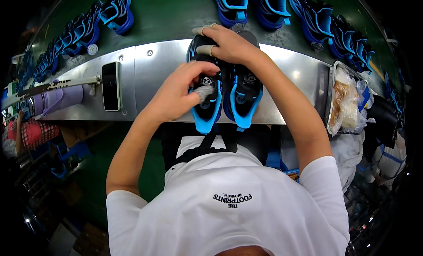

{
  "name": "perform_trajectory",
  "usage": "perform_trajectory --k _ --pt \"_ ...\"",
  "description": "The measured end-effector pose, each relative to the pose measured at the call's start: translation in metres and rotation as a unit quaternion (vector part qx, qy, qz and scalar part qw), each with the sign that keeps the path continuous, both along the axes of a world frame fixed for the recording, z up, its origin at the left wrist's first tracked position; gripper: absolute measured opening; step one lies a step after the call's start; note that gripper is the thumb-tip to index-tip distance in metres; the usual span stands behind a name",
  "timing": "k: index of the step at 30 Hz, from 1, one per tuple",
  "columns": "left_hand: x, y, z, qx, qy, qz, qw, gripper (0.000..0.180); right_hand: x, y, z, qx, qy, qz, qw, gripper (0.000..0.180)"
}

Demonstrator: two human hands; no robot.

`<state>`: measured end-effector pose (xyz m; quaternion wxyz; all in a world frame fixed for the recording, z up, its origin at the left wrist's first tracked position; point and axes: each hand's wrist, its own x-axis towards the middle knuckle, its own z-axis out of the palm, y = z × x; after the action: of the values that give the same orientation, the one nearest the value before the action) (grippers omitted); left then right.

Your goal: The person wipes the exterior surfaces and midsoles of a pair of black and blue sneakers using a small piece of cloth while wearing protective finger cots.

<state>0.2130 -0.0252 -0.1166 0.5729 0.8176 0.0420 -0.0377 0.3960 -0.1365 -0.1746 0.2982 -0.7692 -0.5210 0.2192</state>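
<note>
A pair of dark sneakers with bright blue collars and heel tabs lies side by side before me, heels toward my body. My left hand (pixel 183 90) bends around the side of the left sneaker (pixel 206 115), with its covered thumb at the tongue and its index finger across the lacing area. From the right, my right hand (pixel 229 45) reaches over and grips the toe of this same sneaker; pale covers wrap its fingertips. Beneath my right wrist lies the right sneaker (pixel 243 104), its toe partly hidden. Neither sneaker's sole shows.
A metal ledge (pixel 154 79) edges the green work surface (pixel 172 18). On it rest a phone (pixel 111 86), a lilac cylindrical object (pixel 61 99) and a tray (pixel 330 101) of plastic-wrapped items. More sneakers (pixel 116 13) line the far side. A person in red checks (pixel 37 131) is at far left.
</note>
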Motion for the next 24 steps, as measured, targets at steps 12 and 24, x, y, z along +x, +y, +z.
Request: perform_trajectory --k 12,24 --pt "-0.013 0.002 -0.011 0.065 -0.103 0.001 0.993 0.026 0.001 -0.007 0.013 0.065 -0.012 -0.024 0.998 0.044" --pt "-0.066 -0.052 -0.014 -0.595 0.169 0.286 0.733 0.027 -0.051 -0.039 0.075 0.032 0.129 0.128 0.983 0.034"
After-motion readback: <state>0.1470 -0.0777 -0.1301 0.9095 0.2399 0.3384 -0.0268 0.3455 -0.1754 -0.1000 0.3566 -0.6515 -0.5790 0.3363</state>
